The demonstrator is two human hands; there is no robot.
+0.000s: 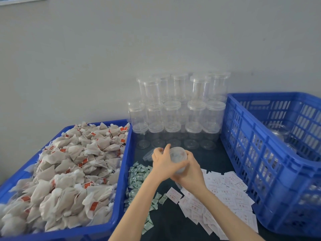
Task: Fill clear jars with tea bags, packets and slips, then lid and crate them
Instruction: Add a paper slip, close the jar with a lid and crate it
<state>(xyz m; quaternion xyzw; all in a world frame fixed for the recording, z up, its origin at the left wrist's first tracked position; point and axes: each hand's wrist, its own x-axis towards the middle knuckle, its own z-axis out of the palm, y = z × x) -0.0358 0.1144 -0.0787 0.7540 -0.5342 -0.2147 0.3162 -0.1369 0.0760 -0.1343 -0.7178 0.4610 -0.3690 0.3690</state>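
Fingers [180, 165] of both hands curl round one clear jar [178, 156], left hand [163, 162] on its left side, right hand [190, 173] under it, above green packets [137, 174] and white slips [224, 190].

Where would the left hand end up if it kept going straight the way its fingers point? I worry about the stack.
Probably the left hand meets the front bottom row of the stacked empty jars first; depth is unclear.

A plain grey wall [156, 40] rises behind a dark-topped table [213, 159].
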